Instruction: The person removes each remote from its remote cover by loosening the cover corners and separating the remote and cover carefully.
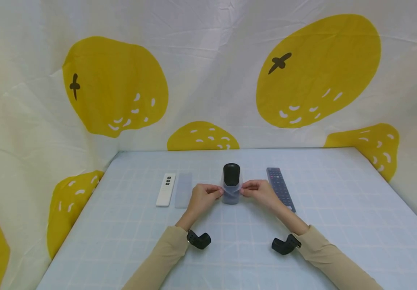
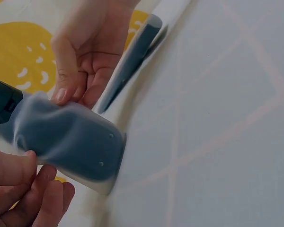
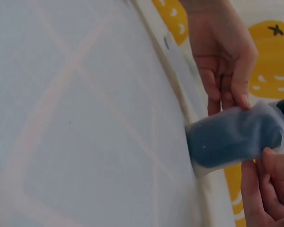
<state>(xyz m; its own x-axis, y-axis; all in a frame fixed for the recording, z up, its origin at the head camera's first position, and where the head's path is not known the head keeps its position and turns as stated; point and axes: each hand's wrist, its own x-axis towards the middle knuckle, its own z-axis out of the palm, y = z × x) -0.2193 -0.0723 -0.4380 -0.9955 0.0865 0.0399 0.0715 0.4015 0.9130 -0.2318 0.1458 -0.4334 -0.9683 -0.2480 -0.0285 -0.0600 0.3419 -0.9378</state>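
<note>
In the head view a dark, rounded handheld device (image 1: 231, 172) stands at the middle of the table, its black upper part uncovered. A translucent plastic sleeve (image 1: 231, 197) surrounds its lower part. My left hand (image 1: 202, 197) pinches the sleeve's left edge between thumb and fingers. At the opposite edge, my right hand (image 1: 261, 191) pinches it the same way. Wrinkles run across the sleeve (image 2: 68, 135) near its mouth in the left wrist view, and its rounded bottom end is down at the tabletop. The right wrist view shows the device's blue-grey body through the sleeve (image 3: 227, 139).
A white remote control (image 1: 165, 190) lies left of my hands, beside a flat translucent sleeve (image 1: 183, 191). To the right, a dark remote control (image 1: 281, 189) with many buttons lies slanted near my right forearm. A printed curtain (image 1: 208, 72) hangs behind the table (image 1: 237, 249).
</note>
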